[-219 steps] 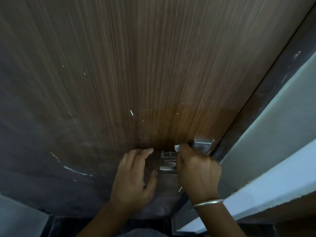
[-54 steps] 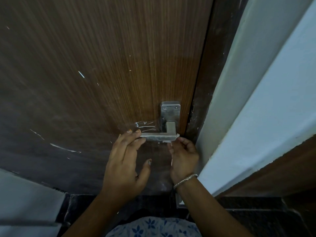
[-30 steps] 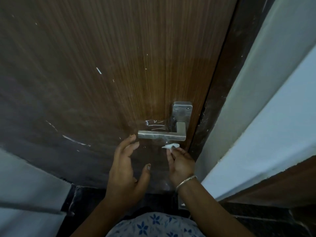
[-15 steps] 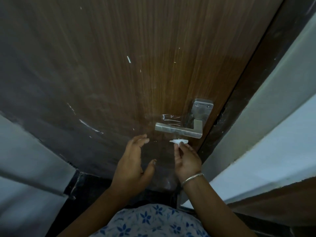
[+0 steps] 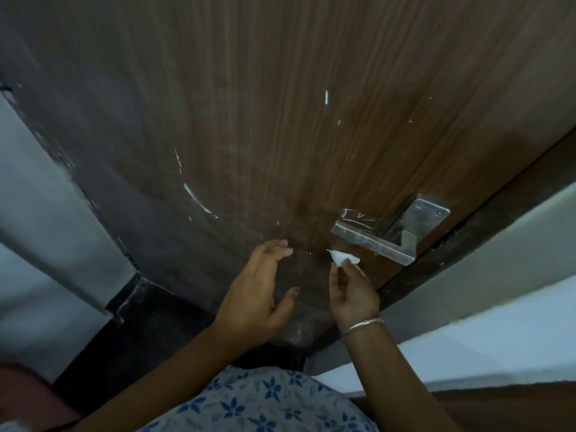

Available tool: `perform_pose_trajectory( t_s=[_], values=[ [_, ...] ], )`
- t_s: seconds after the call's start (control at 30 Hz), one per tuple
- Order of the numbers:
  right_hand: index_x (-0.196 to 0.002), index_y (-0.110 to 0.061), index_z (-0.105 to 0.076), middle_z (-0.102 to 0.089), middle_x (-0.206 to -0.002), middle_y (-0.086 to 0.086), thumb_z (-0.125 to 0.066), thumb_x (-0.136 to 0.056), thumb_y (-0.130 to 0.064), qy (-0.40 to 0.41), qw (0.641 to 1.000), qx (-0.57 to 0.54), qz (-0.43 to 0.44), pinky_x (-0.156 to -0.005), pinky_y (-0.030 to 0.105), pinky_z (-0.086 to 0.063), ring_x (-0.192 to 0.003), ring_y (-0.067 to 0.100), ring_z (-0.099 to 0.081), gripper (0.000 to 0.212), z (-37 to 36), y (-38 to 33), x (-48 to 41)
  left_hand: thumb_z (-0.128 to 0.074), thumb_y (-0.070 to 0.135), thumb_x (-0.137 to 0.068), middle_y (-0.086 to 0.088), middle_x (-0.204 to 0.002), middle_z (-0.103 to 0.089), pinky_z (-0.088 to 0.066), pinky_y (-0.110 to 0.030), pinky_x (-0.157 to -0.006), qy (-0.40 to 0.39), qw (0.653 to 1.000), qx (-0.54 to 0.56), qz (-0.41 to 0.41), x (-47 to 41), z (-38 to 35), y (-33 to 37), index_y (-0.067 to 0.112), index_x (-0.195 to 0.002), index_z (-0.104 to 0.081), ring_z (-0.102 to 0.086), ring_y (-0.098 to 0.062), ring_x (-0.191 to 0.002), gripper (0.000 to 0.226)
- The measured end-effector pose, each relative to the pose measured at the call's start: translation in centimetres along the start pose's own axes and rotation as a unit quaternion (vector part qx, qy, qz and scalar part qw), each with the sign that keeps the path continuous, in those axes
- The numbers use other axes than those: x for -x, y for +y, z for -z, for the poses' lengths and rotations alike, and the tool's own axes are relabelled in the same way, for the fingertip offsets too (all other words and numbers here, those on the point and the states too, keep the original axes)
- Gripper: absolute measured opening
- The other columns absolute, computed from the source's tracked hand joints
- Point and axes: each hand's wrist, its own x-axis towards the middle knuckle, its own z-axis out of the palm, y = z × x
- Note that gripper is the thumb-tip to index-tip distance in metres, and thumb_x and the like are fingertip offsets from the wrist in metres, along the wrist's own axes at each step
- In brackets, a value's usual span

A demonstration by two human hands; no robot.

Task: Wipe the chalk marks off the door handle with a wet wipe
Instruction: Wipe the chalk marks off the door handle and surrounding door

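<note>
A steel lever door handle [image 5: 372, 243] with a square back plate [image 5: 427, 213] sits on the brown wooden door [image 5: 280, 104], right of centre. White chalk marks [image 5: 358, 217] show on the door just above the lever. My right hand [image 5: 353, 294] pinches a small crumpled white wet wipe [image 5: 343, 257] just below the lever's free end, not touching it. My left hand [image 5: 258, 291] hovers with fingers spread to the left of the handle, holding nothing.
The dark door frame [image 5: 486, 232] and a pale wall [image 5: 498, 322] run along the right. White scratches [image 5: 196, 198] mark the door at the left. A grey wall edge [image 5: 46, 213] stands at the far left. My blue-flowered clothing [image 5: 265, 403] fills the bottom.
Both hands have come off the lever and dropped slightly below it, the right keeping the wipe. The view has tilted, so the handle now sits further right.
</note>
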Motion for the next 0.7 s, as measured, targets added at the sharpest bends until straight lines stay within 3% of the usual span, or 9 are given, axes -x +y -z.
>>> perform_pose_trajectory(
  t_s=[0.2, 0.37, 0.5, 0.57, 0.63, 0.7],
  values=[
    [-0.088, -0.006, -0.058, -0.064, -0.083, 0.009, -0.056, -0.089, 0.002, -0.014, 0.999, -0.003, 0.034, -0.061, 0.023, -0.058, -0.077, 0.014, -0.063, 0.008, -1.5, 0.0, 0.7, -0.062, 0.024, -0.081, 0.007, -0.131, -0.036, -0.028, 0.002, -0.091, 0.01, 1.0, 0.009, -0.002, -0.2, 0.3, -0.6, 0.013, -0.127, -0.043, -0.033, 0.007, -0.119, 0.051],
    [-0.085, -0.009, -0.055, -0.058, -0.073, 0.005, -0.052, -0.092, -0.001, 0.003, 1.0, 0.018, -0.017, -0.051, 0.017, -0.054, -0.067, 0.011, -0.056, 0.011, -1.4, 1.2, 0.8, -0.062, 0.023, -0.081, 0.004, -0.13, -0.042, -0.03, 0.001, -0.089, 0.008, 1.0, 0.021, 0.001, -0.4, 0.6, -1.2, 0.014, -0.127, -0.044, -0.04, 0.002, -0.117, 0.051],
    [-0.081, -0.014, -0.057, -0.063, -0.064, -0.001, -0.057, -0.09, -0.006, -0.024, 0.999, 0.042, -0.011, -0.045, 0.015, -0.048, -0.066, 0.01, -0.058, 0.012, -3.3, 0.5, 1.4, -0.064, 0.022, -0.08, 0.002, -0.121, -0.051, -0.033, 0.003, -0.075, -0.014, 0.999, 0.043, 0.01, -1.1, 0.9, -1.2, 0.014, -0.122, -0.05, -0.05, 0.01, -0.09, 0.045],
    [-0.08, -0.016, -0.058, -0.063, -0.062, -0.004, -0.058, -0.089, -0.008, -0.026, 0.998, 0.064, -0.003, -0.045, 0.015, -0.046, -0.064, 0.008, -0.058, 0.012, -4.1, 0.4, 1.7, -0.063, 0.024, -0.079, 0.002, -0.116, -0.056, -0.043, -0.006, -0.072, -0.035, 0.996, 0.077, 0.035, -1.9, 0.6, -1.2, 0.017, -0.118, -0.054, -0.057, -0.001, -0.084, 0.04],
    [-0.081, -0.015, -0.059, -0.061, -0.067, -0.002, -0.058, -0.089, -0.008, -0.02, 0.996, 0.092, 0.006, -0.049, 0.018, -0.046, -0.062, 0.007, -0.055, 0.01, -4.4, 0.7, 1.9, -0.066, 0.02, -0.08, 0.002, -0.112, -0.06, -0.049, -0.023, -0.081, -0.052, 0.989, 0.122, 0.065, -2.8, 0.2, -1.1, 0.021, -0.113, -0.058, -0.061, -0.011, -0.093, 0.034],
    [-0.093, -0.007, -0.062, -0.06, -0.077, 0.003, -0.057, -0.089, -0.006, -0.018, 0.994, 0.106, 0.006, -0.061, 0.024, -0.044, -0.065, 0.011, -0.053, 0.006, -4.4, 1.3, 2.1, -0.066, 0.013, -0.082, 0.002, -0.113, -0.062, -0.047, -0.023, -0.091, -0.073, 0.98, 0.165, 0.085, -3.8, 0.0, -1.0, 0.032, -0.108, -0.058, -0.059, -0.006, -0.103, 0.033]
  ],
)
